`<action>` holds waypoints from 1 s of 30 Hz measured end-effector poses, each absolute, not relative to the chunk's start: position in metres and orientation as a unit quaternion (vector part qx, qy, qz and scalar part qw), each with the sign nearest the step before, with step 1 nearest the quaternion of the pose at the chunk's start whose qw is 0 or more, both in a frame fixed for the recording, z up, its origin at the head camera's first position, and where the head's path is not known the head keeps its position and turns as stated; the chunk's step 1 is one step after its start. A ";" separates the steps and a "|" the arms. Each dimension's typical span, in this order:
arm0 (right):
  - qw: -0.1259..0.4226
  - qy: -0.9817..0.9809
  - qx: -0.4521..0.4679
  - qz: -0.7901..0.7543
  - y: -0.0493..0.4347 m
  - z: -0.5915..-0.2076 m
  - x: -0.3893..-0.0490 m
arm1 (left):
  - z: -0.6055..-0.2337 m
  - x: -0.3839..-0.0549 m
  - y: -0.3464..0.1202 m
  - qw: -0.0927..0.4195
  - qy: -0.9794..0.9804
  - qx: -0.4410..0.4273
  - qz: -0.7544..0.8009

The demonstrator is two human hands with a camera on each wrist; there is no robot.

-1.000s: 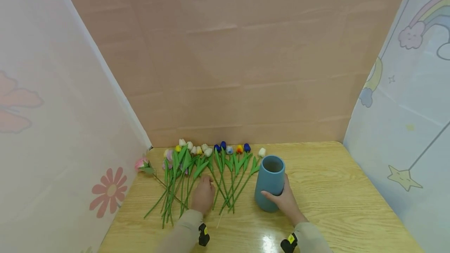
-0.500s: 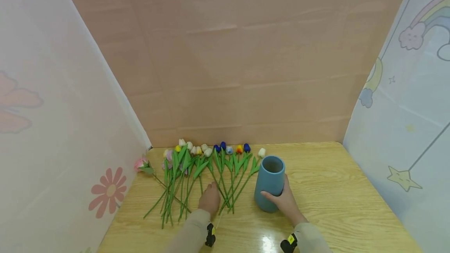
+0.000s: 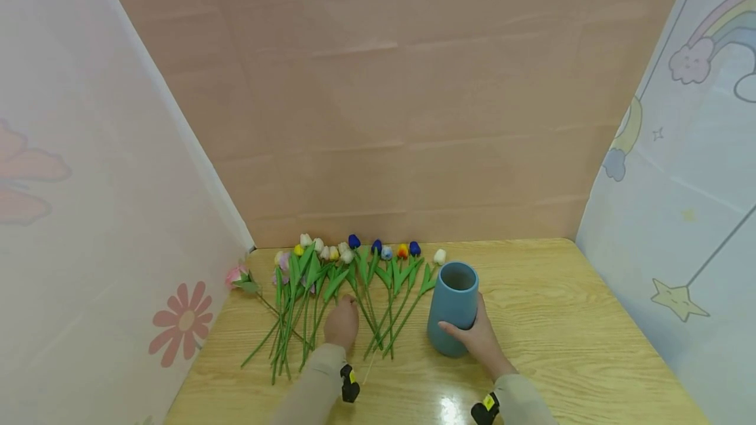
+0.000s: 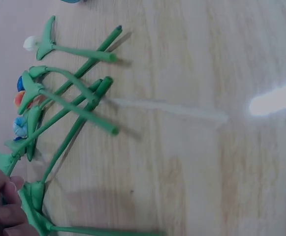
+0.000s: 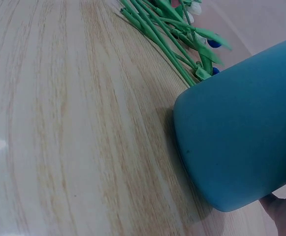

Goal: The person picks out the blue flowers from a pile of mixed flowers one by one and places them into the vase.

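In the head view my left hand [image 3: 341,323] is among the tulips, its curled fingers at the stem and leaf of a blue tulip [image 3: 354,241], which they appear to pinch. The left wrist view shows these fingers [image 4: 7,214] against green leaves; the exact contact is partly hidden. My right hand [image 3: 480,333] holds a blue vase [image 3: 451,317] upright on the table, thumb across its front and the other fingers behind it. The vase's mouth faces up. In the right wrist view the vase [image 5: 246,123] fills the right side.
Several tulips lie to the left of the vase, including a white one [image 3: 440,256] and an orange one [image 3: 403,250]. A pink flower [image 3: 237,275] lies at the far left of the wooden table [image 3: 555,320]. A brown backdrop [image 3: 378,117] and printed side panels enclose the table.
My left hand drew back toward me, then moved forward and left again. One blue tulip's head has shifted left and slightly away from me. My right hand and the vase stayed still.
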State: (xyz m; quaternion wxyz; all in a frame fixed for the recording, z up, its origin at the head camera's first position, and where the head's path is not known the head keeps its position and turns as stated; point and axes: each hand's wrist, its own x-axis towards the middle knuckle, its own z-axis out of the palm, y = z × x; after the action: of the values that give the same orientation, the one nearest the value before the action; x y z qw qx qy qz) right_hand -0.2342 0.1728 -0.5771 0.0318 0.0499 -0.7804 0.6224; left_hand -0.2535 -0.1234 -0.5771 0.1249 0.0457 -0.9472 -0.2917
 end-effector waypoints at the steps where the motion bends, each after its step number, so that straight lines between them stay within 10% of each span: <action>1: 0.032 -0.780 0.049 0.622 0.173 -0.577 -0.234 | -0.574 -0.253 -0.124 0.134 -0.947 0.046 -0.289; 30: 0.005 -0.776 0.033 0.630 0.173 -0.574 -0.233 | -0.588 -0.243 -0.110 0.166 -0.971 -0.054 -0.165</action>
State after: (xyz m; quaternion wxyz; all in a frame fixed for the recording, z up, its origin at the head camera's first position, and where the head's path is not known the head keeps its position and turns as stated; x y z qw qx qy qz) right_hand -0.2326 0.1730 -0.5742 0.0047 0.0332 -0.7761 0.6297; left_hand -0.2433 -0.1096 -0.5883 0.1656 -0.0541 -0.9708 -0.1649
